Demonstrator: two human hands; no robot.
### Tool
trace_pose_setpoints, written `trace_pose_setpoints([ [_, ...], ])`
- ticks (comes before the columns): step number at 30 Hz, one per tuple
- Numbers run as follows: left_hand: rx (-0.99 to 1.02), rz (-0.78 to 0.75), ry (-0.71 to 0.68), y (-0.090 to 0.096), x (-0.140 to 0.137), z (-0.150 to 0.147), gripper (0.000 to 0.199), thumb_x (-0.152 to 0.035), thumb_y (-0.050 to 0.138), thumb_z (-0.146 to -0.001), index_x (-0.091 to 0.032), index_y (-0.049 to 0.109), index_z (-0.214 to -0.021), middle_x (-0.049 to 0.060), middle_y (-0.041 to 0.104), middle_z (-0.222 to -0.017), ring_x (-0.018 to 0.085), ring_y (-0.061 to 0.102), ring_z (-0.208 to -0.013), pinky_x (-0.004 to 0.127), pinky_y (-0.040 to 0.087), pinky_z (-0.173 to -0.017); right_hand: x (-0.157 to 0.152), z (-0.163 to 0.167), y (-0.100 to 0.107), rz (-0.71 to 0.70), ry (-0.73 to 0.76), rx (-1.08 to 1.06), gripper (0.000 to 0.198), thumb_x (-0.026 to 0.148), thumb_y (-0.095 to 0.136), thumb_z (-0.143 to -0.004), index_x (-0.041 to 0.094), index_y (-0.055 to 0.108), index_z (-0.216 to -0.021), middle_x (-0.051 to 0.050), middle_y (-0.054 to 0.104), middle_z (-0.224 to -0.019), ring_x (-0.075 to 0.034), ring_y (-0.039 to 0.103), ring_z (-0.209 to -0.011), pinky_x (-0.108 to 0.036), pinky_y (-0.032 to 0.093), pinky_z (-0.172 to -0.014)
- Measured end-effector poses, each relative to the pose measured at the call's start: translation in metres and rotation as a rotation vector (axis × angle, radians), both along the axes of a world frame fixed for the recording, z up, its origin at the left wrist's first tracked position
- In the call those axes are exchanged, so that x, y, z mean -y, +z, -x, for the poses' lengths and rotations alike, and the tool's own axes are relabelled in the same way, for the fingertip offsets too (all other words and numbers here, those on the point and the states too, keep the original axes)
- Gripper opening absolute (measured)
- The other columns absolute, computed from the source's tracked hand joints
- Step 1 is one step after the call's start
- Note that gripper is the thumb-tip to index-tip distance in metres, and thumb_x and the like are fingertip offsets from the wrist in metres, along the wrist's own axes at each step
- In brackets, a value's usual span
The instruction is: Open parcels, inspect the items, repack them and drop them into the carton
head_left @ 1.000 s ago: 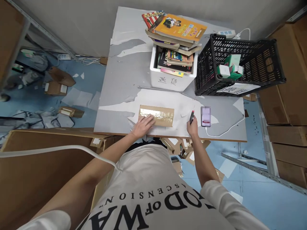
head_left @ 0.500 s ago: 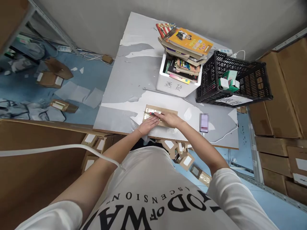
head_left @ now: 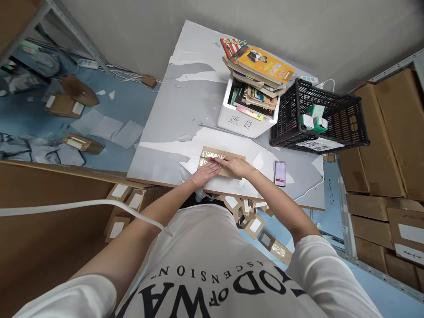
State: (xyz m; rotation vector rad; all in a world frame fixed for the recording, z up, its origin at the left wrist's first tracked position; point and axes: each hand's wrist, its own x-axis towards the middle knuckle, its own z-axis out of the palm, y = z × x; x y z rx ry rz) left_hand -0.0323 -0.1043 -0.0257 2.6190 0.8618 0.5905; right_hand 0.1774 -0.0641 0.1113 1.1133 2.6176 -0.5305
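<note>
A small brown cardboard box (head_left: 232,172) with shiny clear tape on its left part lies on the table near the front edge. My left hand (head_left: 206,174) rests flat on its near left side, fingers stretched toward the right hand. My right hand (head_left: 238,166) is closed over the box around a slim dark tool (head_left: 213,159) with a red part, which points left along the taped top. The tool is too small and too covered to name surely. The two hands meet at the fingertips.
Behind the box stands a white bin (head_left: 243,126) piled with books (head_left: 265,64). Right of it are a black plastic crate (head_left: 318,112) holding green-and-white boxes and a phone (head_left: 280,173) on a cable. Stacked cartons (head_left: 387,141) line the right; a large carton (head_left: 49,203) is at left.
The view has shifted slightly. Both hands stay on the box, and the dark tool's red part sits a little farther right along the taped top.
</note>
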Motion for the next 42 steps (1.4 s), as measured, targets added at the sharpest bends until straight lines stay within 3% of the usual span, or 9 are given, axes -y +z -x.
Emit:
trace_pose_setpoints([
  [8, -0.023, 0.040, 0.018, 0.005, 0.000, 0.000, 0.043, -0.010, 0.034, -0.093, -0.017, 0.054, -0.130, 0.013, 0.057, -0.133, 0.020, 0.044, -0.133, 0.045, 0.039, -0.111, 0.002, -0.001, -0.002, -0.019, 0.021, 0.092, 0.062, 0.021, 0.035, -0.095, 0.040, 0.013, -0.150, -0.008, 0.056, -0.128, -0.020, 0.064, -0.091, -0.029, 0.042, -0.073],
  [14, -0.064, 0.020, 0.017, 0.007, 0.000, 0.001, 0.044, -0.011, 0.031, -0.094, -0.018, 0.054, -0.131, 0.012, 0.056, -0.134, 0.018, 0.045, -0.132, 0.043, 0.039, -0.111, 0.007, -0.007, 0.009, -0.035, -0.018, 0.223, 0.057, 0.021, 0.034, -0.096, 0.042, 0.023, -0.147, -0.009, 0.060, -0.119, -0.022, 0.065, -0.089, -0.030, 0.043, -0.069],
  [22, -0.085, 0.037, 0.046, 0.003, -0.001, 0.000, 0.045, -0.010, 0.031, -0.092, -0.019, 0.057, -0.128, 0.010, 0.058, -0.132, 0.018, 0.047, -0.130, 0.042, 0.041, -0.109, 0.035, -0.105, 0.039, 0.075, -0.240, 0.270, 0.071, 0.004, 0.042, -0.084, 0.040, 0.033, -0.145, -0.011, 0.065, -0.107, -0.025, 0.067, -0.086, -0.035, 0.044, -0.074],
  [26, -0.102, 0.033, 0.032, 0.005, -0.004, -0.001, 0.045, -0.011, 0.033, -0.090, -0.018, 0.058, -0.127, 0.011, 0.060, -0.130, 0.019, 0.049, -0.129, 0.043, 0.041, -0.108, 0.051, -0.123, 0.041, 0.051, -0.266, 0.313, 0.071, 0.002, 0.039, -0.084, 0.042, 0.036, -0.143, -0.011, 0.063, -0.110, -0.024, 0.067, -0.084, -0.034, 0.043, -0.071],
  [32, -0.100, 0.035, 0.039, 0.010, -0.002, -0.002, 0.048, -0.012, 0.034, -0.087, -0.020, 0.056, -0.129, 0.012, 0.059, -0.131, 0.020, 0.051, -0.127, 0.045, 0.042, -0.106, 0.076, -0.157, 0.041, -0.006, -0.348, 0.171, 0.071, 0.004, 0.039, -0.084, 0.043, 0.035, -0.143, -0.008, 0.064, -0.107, -0.020, 0.065, -0.080, -0.030, 0.043, -0.071],
  [36, -0.119, -0.005, 0.062, 0.027, 0.006, -0.006, 0.043, -0.017, 0.038, -0.090, -0.020, 0.056, -0.129, 0.013, 0.058, -0.132, 0.023, 0.052, -0.126, 0.044, 0.040, -0.106, 0.110, -0.180, 0.014, -0.012, -0.655, -0.194, 0.055, 0.025, 0.035, -0.093, 0.030, 0.032, -0.147, -0.008, 0.065, -0.109, -0.022, 0.063, -0.090, -0.033, 0.048, -0.074],
  [38, -0.156, -0.012, 0.084, 0.042, 0.005, -0.009, 0.042, -0.028, 0.046, -0.089, -0.021, 0.054, -0.130, 0.015, 0.056, -0.133, 0.027, 0.052, -0.125, 0.047, 0.036, -0.107, 0.124, -0.170, -0.012, 0.051, -0.869, -0.435, 0.054, 0.035, 0.035, -0.094, 0.024, 0.034, -0.147, -0.008, 0.066, -0.109, -0.020, 0.063, -0.080, -0.033, 0.051, -0.071],
  [40, -0.203, -0.012, 0.137, 0.055, -0.002, -0.013, 0.058, -0.046, 0.058, -0.082, -0.022, 0.050, -0.134, 0.017, 0.051, -0.137, 0.034, 0.046, -0.129, 0.053, 0.028, -0.109, 0.132, -0.149, -0.038, 0.153, -1.059, -0.659, 0.060, 0.043, 0.039, -0.091, 0.022, 0.033, -0.147, -0.007, 0.067, -0.105, -0.015, 0.059, -0.062, -0.031, 0.052, -0.061],
  [42, -0.262, -0.009, 0.212, 0.065, -0.014, -0.018, 0.087, -0.063, 0.066, -0.068, -0.019, 0.042, -0.140, 0.022, 0.038, -0.146, 0.042, 0.031, -0.137, 0.061, 0.017, -0.110, 0.136, -0.125, -0.059, 0.236, -1.199, -0.842, 0.067, 0.048, 0.043, -0.088, 0.021, 0.031, -0.148, -0.006, 0.066, -0.101, -0.010, 0.053, -0.052, -0.028, 0.050, -0.051],
])
